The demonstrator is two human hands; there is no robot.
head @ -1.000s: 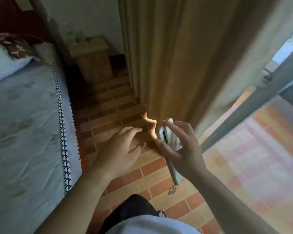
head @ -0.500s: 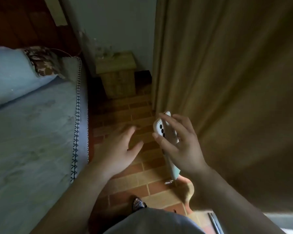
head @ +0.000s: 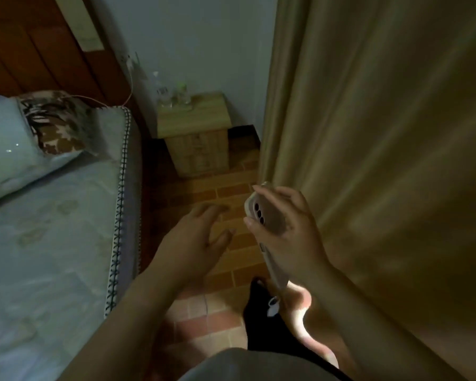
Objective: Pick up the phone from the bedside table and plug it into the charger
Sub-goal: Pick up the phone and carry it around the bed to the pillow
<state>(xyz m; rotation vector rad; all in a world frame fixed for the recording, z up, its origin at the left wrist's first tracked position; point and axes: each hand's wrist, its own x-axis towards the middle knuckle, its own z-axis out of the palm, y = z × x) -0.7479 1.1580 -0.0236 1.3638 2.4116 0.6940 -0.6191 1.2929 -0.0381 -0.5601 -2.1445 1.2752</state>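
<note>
My right hand point(head: 291, 229) grips a white phone point(head: 267, 218) with three camera lenses facing me, held upright over the brick floor beside the curtain. A small charm dangles from its lower end. My left hand point(head: 195, 243) hovers just left of the phone, fingers spread and holding nothing. Ahead stands the wooden bedside table point(head: 195, 127) against the wall. A charger plug point(head: 129, 61) sits in a wall socket above the bed's corner, and its thin cable point(head: 121, 101) runs down onto the bed by the pillows.
The bed point(head: 52, 229) with a pale sheet and pillows point(head: 19, 138) fills the left. A tan curtain point(head: 368, 133) hangs on the right. Clear bottles point(head: 173, 94) stand on the table top. A narrow brick-tiled aisle point(head: 226, 193) runs between bed and curtain.
The view has swung from the bright doorway toward the bedside table and wall socket. Both hands stay in front of me, the right still holding the phone, the left with fingers more spread.
</note>
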